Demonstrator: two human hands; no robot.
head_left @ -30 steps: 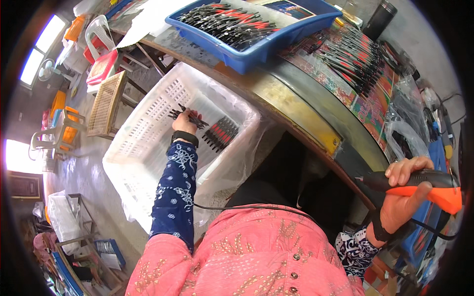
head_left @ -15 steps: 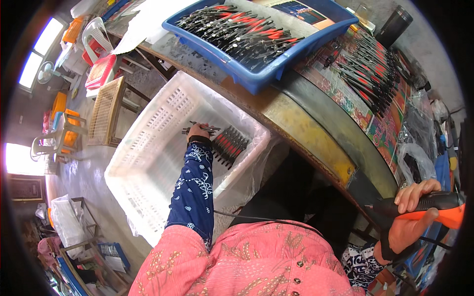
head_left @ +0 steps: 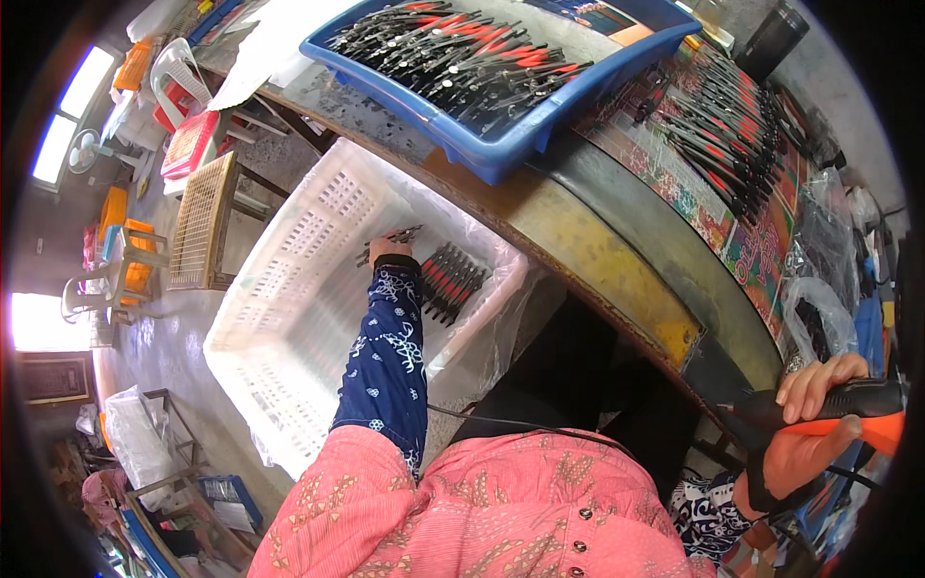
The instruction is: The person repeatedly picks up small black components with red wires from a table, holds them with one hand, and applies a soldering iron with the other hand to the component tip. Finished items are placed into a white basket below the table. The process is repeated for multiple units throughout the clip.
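Inside a white perforated plastic crate (head_left: 246, 339) lined with clear plastic, my left hand (head_left: 390, 247) is closed around a small bunch of slender dark hand tools (head_left: 409, 233); my wrist and sleeve hide most of the fingers. Just right of it, a row of black-and-red hand tools (head_left: 451, 281) lies side by side on the crate's bottom. Their exact kind is too small to tell. At the far right, my right hand (head_left: 814, 414) grips a black-and-orange corded power tool (head_left: 853, 407), its narrow dark end pointing left over the table's edge.
On the worn table (head_left: 578, 226) stands a blue tray (head_left: 424, 108) heaped with similar tools. More tools (head_left: 727, 135) lie fanned out on a printed sheet at right, near a dark cylinder (head_left: 774, 40). A cable (head_left: 520, 422) crosses my lap. Plastic chairs and a slatted rack (head_left: 200, 222) stand at left.
My left hand has shifted slightly up and right inside the crate, with the bunch of tools still in it. My right hand keeps its grip on the power tool. The view has moved slightly.
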